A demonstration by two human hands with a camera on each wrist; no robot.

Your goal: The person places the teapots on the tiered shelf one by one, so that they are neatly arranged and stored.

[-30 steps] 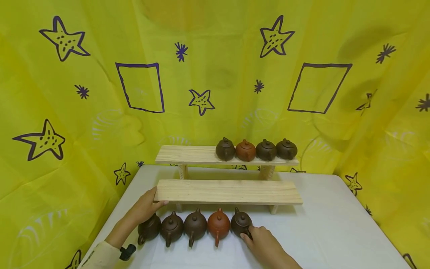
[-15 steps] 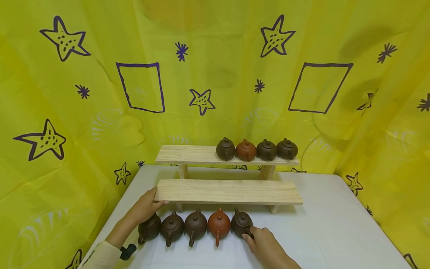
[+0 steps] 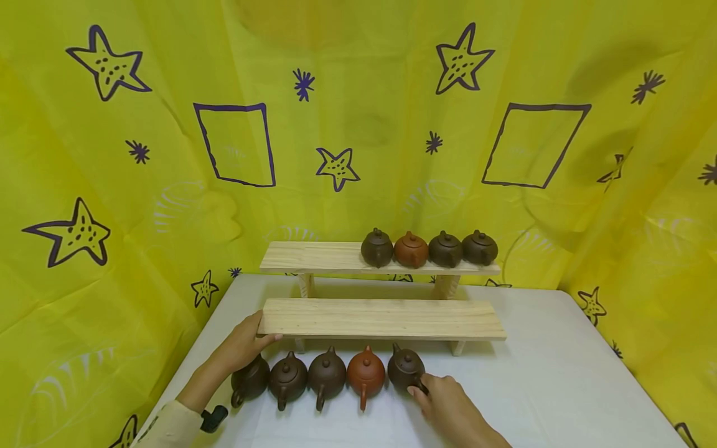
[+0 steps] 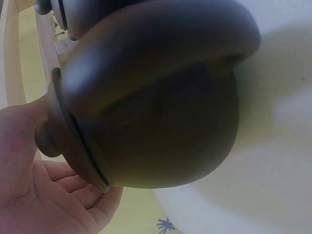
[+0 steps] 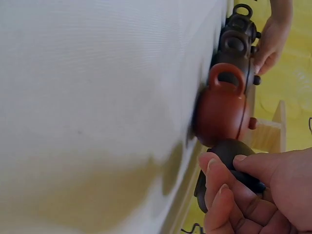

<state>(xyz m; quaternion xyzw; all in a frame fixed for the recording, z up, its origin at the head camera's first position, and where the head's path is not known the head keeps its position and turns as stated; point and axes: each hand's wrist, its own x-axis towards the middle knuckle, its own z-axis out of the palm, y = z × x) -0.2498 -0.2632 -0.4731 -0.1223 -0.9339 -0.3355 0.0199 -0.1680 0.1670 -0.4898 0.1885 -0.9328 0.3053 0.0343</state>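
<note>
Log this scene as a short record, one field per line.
right hand: grips the handle of the dark teapot at the front row's right end
left hand: touches the left end of the lower shelf
front row: five teapots; the front red teapot is fourth from the left, the rest dark
upper shelf: four teapots; the upper red teapot is second from the left, the rest dark
surface: white table
backdrop: yellow curtain with drawn stars

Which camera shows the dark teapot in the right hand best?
The head view, because the dark teapot shows its body, lid and spout there. The right wrist view shows it partly covered by the right hand. It isn't in the left wrist view.
</note>
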